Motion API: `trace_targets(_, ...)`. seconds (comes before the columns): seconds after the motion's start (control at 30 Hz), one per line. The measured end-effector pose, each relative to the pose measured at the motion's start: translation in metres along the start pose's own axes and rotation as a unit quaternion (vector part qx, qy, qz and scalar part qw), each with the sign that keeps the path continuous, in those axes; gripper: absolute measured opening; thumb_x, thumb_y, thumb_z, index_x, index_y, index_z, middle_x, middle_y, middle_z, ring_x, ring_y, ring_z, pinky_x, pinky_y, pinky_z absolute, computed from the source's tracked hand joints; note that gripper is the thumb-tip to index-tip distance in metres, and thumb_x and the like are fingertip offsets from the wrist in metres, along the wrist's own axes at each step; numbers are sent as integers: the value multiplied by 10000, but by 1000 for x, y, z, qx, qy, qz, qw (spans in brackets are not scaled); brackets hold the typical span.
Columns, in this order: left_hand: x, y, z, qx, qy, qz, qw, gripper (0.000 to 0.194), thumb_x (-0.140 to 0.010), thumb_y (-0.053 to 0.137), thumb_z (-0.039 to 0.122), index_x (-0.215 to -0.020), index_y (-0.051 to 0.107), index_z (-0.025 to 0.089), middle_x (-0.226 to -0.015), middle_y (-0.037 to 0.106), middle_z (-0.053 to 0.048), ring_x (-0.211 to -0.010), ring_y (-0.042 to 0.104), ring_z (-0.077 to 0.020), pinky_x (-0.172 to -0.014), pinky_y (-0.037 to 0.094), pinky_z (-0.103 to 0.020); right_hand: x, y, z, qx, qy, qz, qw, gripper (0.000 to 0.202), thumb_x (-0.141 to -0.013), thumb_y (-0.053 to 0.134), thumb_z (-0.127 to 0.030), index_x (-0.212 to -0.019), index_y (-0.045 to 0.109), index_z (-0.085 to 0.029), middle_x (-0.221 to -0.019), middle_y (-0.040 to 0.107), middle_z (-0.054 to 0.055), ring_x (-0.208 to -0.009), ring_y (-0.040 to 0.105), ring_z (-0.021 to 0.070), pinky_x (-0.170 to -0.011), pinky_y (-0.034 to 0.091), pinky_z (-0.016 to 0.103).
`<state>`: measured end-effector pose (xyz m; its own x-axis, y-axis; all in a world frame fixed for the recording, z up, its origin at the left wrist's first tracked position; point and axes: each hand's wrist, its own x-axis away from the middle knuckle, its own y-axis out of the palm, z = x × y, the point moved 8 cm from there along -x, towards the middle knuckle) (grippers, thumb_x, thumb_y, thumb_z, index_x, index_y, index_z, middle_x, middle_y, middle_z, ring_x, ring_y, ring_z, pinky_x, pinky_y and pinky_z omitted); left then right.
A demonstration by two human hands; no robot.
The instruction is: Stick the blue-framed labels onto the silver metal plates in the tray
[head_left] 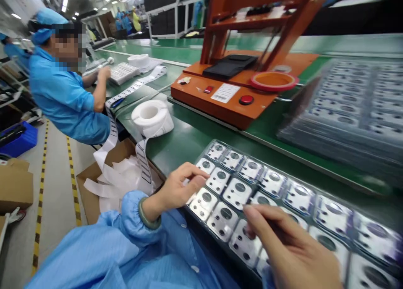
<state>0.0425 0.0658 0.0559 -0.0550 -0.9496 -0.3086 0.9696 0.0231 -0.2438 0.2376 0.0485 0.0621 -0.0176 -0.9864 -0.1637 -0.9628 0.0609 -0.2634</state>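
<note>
A clear plastic tray (315, 187) of shiny metal plates lies at the bench's near edge. Each plate, such as this metal plate (239, 192), has one large round hole and smaller ones. Over the tray's left end is my left hand (178, 187), its thumb and forefinger drawn together; anything between them is too small to make out. My right hand (294, 245) hovers over the front rows with fingers curled in a pinch. Its fingertips are close to a plate, and whether they grip anything is hidden.
An orange press (217, 108) with a red button stands behind the tray. Stacked trays (343, 112) are at right. A white label roll (151, 116) trails its strip toward a cardboard box (91, 188) of paper scraps. A co-worker (66, 91) in blue sits at left.
</note>
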Motion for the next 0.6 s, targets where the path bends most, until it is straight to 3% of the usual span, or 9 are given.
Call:
trace_targets(0.1, 4, -3, -10, 33, -47, -1, 998, 348, -907, 463, 464, -929, 659, 177, -851, 612, -61, -784, 556, -166, -752, 458, -310, 4, 13, 7, -57, 82, 0, 995, 243, -749, 677, -466, -723, 670, -224, -585, 589, 9, -516, 548, 150, -477, 465, 261)
trace_targets(0.23, 8, -3, -27, 86, -60, -5, 994, 326, -903, 475, 458, -931, 660, 191, -814, 592, -35, -721, 536, -145, -698, 445, -282, 8, 31, 17, -178, 171, -38, 968, 261, -734, 697, -444, -722, 649, -188, -546, 552, -13, -502, 511, 118, -474, 440, 231)
trace_targets(0.4, 11, -4, -38, 138, -81, -4, 987, 327, -868, 524, 480, -914, 660, 186, -753, 577, -39, -680, 535, -149, -652, 457, -276, 11, 43, 19, -228, 215, -41, 949, 252, -710, 719, -421, -717, 643, -181, -543, 534, -32, -498, 475, 88, -477, 412, 203)
trace_targets(0.6, 8, -4, -37, 145, -106, -33, 983, 160, -829, 628, 332, -778, 618, 181, -727, 532, -5, -671, 493, -116, -615, 419, -223, 11, 58, 24, -230, 219, -68, 946, 269, -733, 692, -441, -741, 641, -177, -549, 531, -36, -485, 453, 80, -474, 382, 206)
